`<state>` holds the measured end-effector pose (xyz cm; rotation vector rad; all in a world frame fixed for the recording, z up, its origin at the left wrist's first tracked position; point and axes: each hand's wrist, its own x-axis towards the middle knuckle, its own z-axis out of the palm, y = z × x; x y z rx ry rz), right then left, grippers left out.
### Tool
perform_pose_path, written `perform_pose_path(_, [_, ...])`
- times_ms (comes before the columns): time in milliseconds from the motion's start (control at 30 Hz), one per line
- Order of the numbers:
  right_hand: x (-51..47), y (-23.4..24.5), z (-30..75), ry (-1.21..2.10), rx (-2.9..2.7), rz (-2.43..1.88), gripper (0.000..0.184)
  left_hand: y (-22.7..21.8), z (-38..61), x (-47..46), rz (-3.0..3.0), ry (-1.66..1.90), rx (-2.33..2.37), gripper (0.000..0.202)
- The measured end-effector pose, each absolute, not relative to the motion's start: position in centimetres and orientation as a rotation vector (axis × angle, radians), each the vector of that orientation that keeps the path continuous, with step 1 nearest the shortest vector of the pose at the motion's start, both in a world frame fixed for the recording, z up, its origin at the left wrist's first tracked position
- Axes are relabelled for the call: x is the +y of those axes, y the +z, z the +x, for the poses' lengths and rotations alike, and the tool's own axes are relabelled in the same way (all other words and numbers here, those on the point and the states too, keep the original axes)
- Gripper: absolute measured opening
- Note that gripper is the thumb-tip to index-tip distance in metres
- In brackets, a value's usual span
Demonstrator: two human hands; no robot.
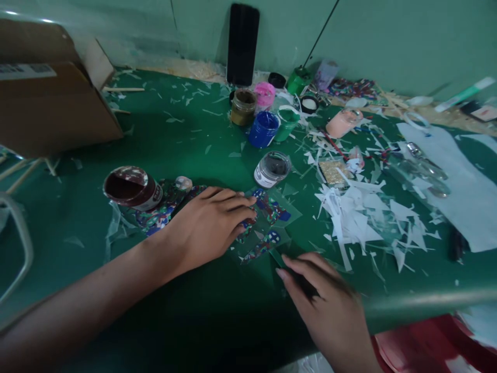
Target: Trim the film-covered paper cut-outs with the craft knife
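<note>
Green tabletop (186, 140) carried scraps (347, 215). I noted the right hand (330, 303) pinching a green tool (277, 257) beside a patterned piece (259, 249); the left hand (212, 223) lay flat nearby. A slip might have scored the piece or knocked the grey jar (267, 176).

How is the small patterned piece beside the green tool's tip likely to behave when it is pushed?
The patterned piece looks thin, so it is probably light and rather floppy. It seems to lie on clear film, which might slide along with it. Being flat, it should hardly roll or tip.
</note>
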<state>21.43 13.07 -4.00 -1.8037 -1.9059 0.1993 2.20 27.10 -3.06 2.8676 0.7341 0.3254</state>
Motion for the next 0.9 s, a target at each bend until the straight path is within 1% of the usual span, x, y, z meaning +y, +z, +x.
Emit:
perform_pose_path(167, [12.9,-3.9,21.1,0.160,-1.881,-1.816,0.026,-3.0,2.1,27.1,2.879,0.276,0.752,0.027])
perform_pose_path(567, [12.4,-4.2,20.8,0.219,-1.891,-1.776,0.021,-2.8,2.2,27.0,2.887,0.259,0.769,0.027])
perform_pose_path(667, [12.3,-4.5,21.0,0.161,-1.882,-1.807,0.020,-3.0,2.1,26.9,2.881,0.269,0.758,0.028])
perform_pose_path(800, [12.0,-4.9,21.6,-0.001,-1.827,-1.913,0.017,-3.2,2.3,26.2,2.894,0.329,0.786,0.038])
perform_pose_path(900, [11.8,-4.9,21.6,-0.021,-1.789,-1.946,0.018,-3.0,2.7,25.3,2.939,0.319,0.793,0.036])
